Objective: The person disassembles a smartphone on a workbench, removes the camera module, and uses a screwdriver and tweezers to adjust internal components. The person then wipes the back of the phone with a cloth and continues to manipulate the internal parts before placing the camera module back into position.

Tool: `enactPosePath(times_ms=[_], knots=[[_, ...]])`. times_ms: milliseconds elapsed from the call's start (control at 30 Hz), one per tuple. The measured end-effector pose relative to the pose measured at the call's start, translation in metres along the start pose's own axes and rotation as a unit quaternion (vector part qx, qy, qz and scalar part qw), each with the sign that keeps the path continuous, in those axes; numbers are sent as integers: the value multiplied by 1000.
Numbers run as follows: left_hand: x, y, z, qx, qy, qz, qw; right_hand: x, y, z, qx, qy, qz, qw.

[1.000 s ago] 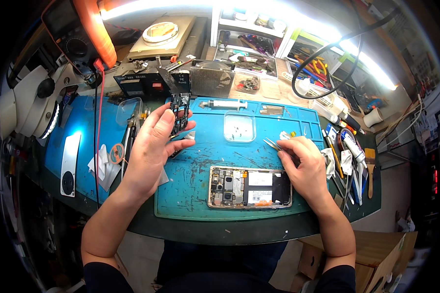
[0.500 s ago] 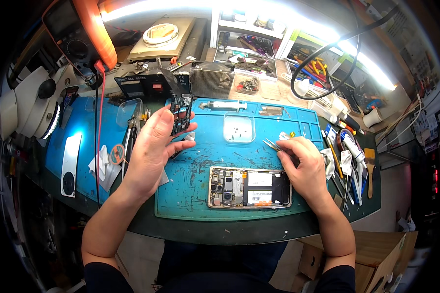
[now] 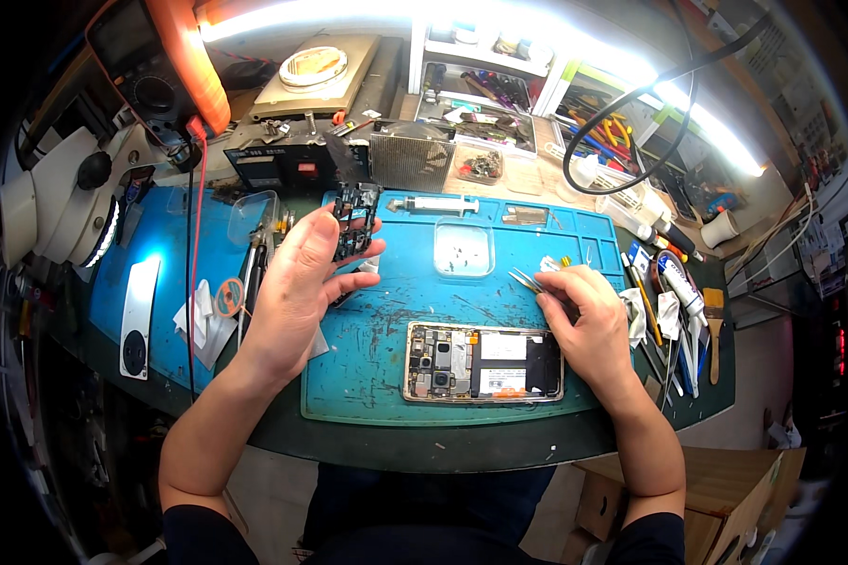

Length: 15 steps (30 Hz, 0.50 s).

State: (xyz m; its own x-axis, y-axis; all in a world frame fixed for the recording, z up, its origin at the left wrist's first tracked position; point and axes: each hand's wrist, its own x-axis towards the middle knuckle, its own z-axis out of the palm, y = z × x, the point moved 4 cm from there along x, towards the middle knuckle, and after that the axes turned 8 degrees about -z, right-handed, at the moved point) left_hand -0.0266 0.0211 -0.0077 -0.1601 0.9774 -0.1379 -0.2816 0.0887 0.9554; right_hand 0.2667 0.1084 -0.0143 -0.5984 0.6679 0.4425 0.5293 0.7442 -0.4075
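My left hand (image 3: 297,287) holds a small dark circuit board (image 3: 356,221) upright between thumb and fingers, above the upper left part of the blue work mat (image 3: 367,367). My right hand (image 3: 589,325) grips metal tweezers (image 3: 526,280), whose tips point left over the mat. An opened phone (image 3: 483,363) with its inner parts exposed lies flat on the mat, just below and left of my right hand. A small clear tray (image 3: 464,249) sits on the mat between my hands.
A syringe (image 3: 433,203) lies at the mat's far edge. Tools, brushes and tubes (image 3: 674,301) crowd the right side. A microscope (image 3: 61,202) stands at left, an orange multimeter (image 3: 174,56) behind it. Parts boxes (image 3: 481,122) line the back.
My left hand has lifted the circuit board slightly higher and turned it more upright. My right hand with the tweezers has stayed in place.
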Motion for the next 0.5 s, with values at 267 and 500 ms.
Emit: enactPosePath(times_ms=[267, 500], knots=[[0, -5, -2, -30, -41, -55, 997, 0, -1, 1, 21, 10, 22, 999], [3, -9, 2, -106, -96, -148, 979, 0, -2, -1, 19, 16, 22, 999]])
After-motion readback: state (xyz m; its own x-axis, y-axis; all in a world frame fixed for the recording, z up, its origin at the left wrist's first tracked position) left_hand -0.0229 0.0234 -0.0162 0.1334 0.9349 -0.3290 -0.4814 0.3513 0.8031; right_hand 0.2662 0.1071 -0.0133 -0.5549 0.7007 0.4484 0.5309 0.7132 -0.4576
